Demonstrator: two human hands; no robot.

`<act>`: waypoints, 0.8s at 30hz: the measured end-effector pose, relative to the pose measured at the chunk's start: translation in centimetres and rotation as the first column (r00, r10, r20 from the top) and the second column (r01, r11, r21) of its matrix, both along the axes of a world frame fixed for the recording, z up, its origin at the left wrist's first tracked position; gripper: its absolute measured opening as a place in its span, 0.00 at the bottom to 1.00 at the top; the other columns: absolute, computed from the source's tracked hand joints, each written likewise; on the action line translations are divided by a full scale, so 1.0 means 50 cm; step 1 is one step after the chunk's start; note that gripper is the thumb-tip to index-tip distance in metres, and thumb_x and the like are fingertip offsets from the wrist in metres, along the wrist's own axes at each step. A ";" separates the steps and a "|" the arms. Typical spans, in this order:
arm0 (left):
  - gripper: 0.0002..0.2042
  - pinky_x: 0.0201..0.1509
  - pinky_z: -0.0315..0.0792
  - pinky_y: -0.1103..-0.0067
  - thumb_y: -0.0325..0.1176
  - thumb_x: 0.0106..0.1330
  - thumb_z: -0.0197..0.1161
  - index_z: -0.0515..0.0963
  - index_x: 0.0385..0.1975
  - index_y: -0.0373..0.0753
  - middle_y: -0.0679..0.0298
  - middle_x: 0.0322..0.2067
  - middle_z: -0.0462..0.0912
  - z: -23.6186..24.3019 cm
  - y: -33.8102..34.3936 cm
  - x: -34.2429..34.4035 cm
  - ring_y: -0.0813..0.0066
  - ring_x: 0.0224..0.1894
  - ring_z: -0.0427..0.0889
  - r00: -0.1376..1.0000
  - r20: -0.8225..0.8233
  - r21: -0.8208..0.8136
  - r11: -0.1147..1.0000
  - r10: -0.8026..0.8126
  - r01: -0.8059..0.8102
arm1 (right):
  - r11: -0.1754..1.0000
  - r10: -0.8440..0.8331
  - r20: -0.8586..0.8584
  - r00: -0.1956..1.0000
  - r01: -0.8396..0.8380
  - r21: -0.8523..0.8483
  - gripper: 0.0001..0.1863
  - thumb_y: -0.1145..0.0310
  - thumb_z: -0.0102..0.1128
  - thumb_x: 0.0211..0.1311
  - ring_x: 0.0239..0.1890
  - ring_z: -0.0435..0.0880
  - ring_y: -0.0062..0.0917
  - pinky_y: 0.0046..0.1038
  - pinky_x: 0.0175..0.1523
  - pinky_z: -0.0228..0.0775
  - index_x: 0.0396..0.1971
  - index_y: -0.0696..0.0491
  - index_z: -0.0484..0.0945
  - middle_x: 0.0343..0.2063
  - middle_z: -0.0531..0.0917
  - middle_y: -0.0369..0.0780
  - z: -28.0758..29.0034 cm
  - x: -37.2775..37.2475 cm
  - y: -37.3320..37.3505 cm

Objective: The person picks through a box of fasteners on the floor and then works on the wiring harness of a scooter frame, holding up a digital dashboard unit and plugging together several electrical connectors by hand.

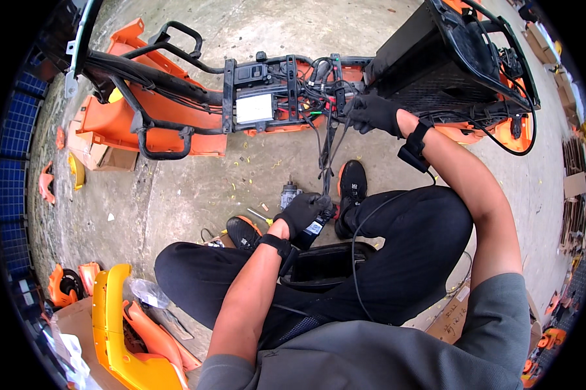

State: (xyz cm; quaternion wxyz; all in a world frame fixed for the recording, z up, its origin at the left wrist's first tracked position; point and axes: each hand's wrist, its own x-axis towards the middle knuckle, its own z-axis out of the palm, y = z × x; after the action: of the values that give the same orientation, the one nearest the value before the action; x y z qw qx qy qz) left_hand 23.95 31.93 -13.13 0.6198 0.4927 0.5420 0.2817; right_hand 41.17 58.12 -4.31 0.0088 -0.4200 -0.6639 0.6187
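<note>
A black tubular vehicle frame [230, 94] with orange panels lies across the top, carrying a white box [254, 108] and tangled wiring [316, 94]. My right hand [374, 116], in a black glove, is at the wiring right of that box, fingers closed round a dark cable. Lower down, my left hand [303, 212], also gloved, grips dark cables [327, 162] hanging from the frame. Just below it is a black part with a label [314, 229]. A grey tool [289, 194] stands beside this hand, and a yellow-handled tool [260, 215] lies to its left.
A tall black body section [423, 58] rises at right. A black open bin [319, 260] sits between my legs. Yellow [107, 318] and orange panels [150, 335] lie at lower left on cardboard. Cardboard stacks [572, 208] line the right edge, blue crates [13, 188] the left.
</note>
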 end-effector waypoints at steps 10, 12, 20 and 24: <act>0.13 0.37 0.72 0.79 0.38 0.68 0.54 0.80 0.36 0.35 0.62 0.28 0.81 0.023 -0.003 0.001 0.76 0.30 0.77 0.993 0.104 -0.081 0.996 0.055 -0.047 | 0.999 -0.014 -0.016 1.000 0.015 0.041 0.12 0.61 0.55 0.64 0.25 0.77 0.18 0.21 0.28 0.73 0.31 0.54 0.77 0.25 0.79 0.35 -0.018 0.007 0.005; 0.13 0.37 0.72 0.79 0.39 0.68 0.54 0.80 0.36 0.35 0.62 0.27 0.81 0.021 -0.008 -0.001 0.76 0.30 0.77 0.993 0.094 -0.092 0.993 0.078 -0.069 | 0.997 -0.020 0.000 1.000 0.020 0.080 0.11 0.61 0.56 0.64 0.25 0.77 0.17 0.20 0.28 0.73 0.32 0.54 0.77 0.26 0.79 0.35 -0.008 0.000 0.002; 0.15 0.35 0.70 0.76 0.41 0.67 0.55 0.80 0.33 0.34 0.61 0.25 0.80 -0.019 -0.005 -0.005 0.73 0.29 0.77 0.985 -0.157 -0.011 0.997 0.077 -0.079 | 0.891 0.056 0.154 0.986 -0.119 0.437 0.15 0.58 0.60 0.60 0.24 0.75 0.17 0.23 0.28 0.69 0.28 0.56 0.78 0.22 0.78 0.35 -0.022 0.018 0.040; 0.15 0.36 0.70 0.75 0.41 0.67 0.56 0.80 0.31 0.34 0.60 0.25 0.80 -0.057 -0.010 -0.010 0.71 0.28 0.77 0.976 -0.172 0.013 0.991 0.136 -0.136 | 0.802 -0.053 0.260 0.964 -0.114 0.586 0.15 0.58 0.61 0.57 0.22 0.74 0.19 0.26 0.29 0.67 0.27 0.57 0.77 0.21 0.79 0.37 0.006 0.006 0.031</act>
State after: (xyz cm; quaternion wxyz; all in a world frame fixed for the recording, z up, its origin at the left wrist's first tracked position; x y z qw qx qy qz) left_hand 23.47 31.41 -16.00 0.5493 0.4774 0.6260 0.2802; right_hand 41.49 59.65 -4.03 0.0418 -0.4633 -0.8264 0.3173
